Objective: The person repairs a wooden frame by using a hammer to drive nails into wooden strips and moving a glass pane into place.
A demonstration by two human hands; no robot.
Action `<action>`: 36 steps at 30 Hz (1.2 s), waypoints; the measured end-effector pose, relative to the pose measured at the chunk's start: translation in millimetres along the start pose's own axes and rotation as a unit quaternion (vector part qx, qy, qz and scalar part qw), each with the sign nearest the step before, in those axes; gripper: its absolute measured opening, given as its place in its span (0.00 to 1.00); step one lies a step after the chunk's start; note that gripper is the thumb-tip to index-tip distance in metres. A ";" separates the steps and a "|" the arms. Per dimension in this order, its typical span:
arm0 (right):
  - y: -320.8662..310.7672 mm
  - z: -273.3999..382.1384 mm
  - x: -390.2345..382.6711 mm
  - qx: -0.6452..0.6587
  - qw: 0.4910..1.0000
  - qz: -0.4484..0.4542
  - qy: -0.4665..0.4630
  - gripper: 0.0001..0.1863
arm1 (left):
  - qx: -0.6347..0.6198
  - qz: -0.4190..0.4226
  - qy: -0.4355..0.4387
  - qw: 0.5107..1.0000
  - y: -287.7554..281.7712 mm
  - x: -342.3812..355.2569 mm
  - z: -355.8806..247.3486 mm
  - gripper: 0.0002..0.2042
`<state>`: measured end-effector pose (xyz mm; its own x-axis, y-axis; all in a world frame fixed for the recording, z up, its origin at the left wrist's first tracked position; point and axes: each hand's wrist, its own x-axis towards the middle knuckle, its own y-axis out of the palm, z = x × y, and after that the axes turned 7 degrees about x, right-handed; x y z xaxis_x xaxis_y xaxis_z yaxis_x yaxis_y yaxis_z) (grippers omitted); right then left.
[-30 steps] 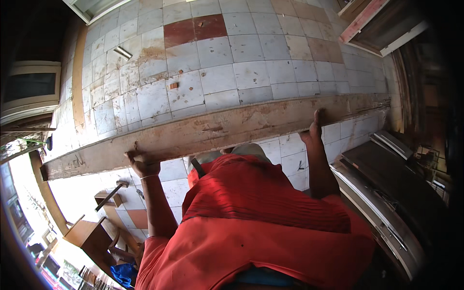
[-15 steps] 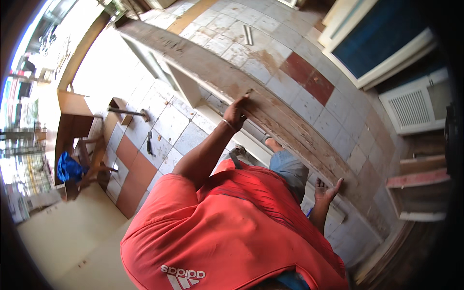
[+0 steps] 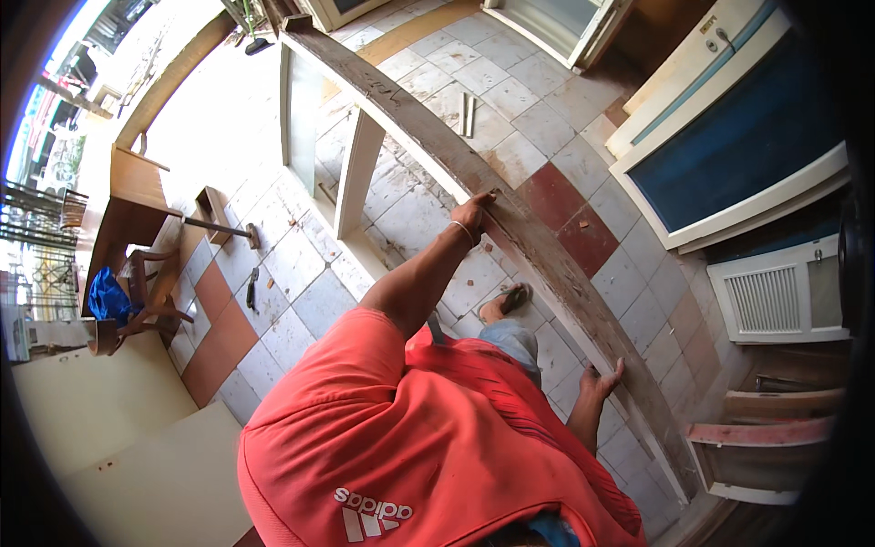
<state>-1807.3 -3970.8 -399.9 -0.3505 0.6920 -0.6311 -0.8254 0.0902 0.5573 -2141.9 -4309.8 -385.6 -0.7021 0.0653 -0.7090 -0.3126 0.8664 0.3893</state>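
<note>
A long wooden frame [image 3: 524, 232] stretches diagonally from the upper left to the lower right. Its uppermost side is bare and weathered; the inner faces are painted white, with a white crossbar [image 3: 360, 173] and a pale panel at the far end. My left hand [image 3: 472, 214], with a thin band at the wrist, is closed over the frame's near edge around the middle. Lower right, my right hand [image 3: 599, 381] grips the same edge close to the near end, thumb up against the wood and some fingers hidden. My sandalled foot [image 3: 504, 303] shows beside the frame.
At right lean blue-panelled doors [image 3: 729, 137] and a white louvred panel [image 3: 777, 296]. To the left are a wooden desk [image 3: 137, 205], a chair with a blue bag [image 3: 111, 296], and a hammer-like tool [image 3: 251, 235]. Two thin strips [image 3: 467, 114] lie on the tiled floor.
The frame has tilted up and shifted, and more floor shows through its opening. Both hands have moved with it; my right hand's fingers, spread earlier, now close on the edge.
</note>
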 end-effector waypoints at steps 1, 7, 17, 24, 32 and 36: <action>-3.5 -7.7 12.8 -0.012 0.999 -0.042 0.001 0.33 | 0.005 -0.014 -0.001 1.000 -4.6 21.2 15.5 0.12; 17.0 -23.9 100.3 -0.064 0.990 -0.126 0.021 0.35 | 0.064 -0.101 -0.017 0.993 46.8 129.9 56.0 0.18; -1.5 -71.3 286.0 -0.122 0.981 -0.149 0.025 0.34 | 0.261 -0.176 -0.077 0.946 103.3 277.7 114.0 0.19; -84.9 -130.0 396.1 -0.152 0.959 -0.223 0.088 0.29 | 0.211 -0.167 -0.120 0.956 83.3 358.3 174.2 0.19; -140.0 -243.3 441.5 -0.147 0.931 -0.306 0.131 0.23 | 0.460 -0.237 -0.152 0.842 -23.0 509.5 255.3 0.26; -159.5 -298.0 473.0 -0.129 0.944 -0.278 0.121 0.23 | 0.409 -0.244 -0.158 0.865 -69.4 583.4 284.3 0.26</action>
<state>-1973.3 -3871.3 -948.1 0.1042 0.4017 -0.9098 -0.9808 0.1931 -0.0271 -2348.0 -4191.0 -993.4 -0.3639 -0.3869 -0.8473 0.1260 0.8809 -0.4563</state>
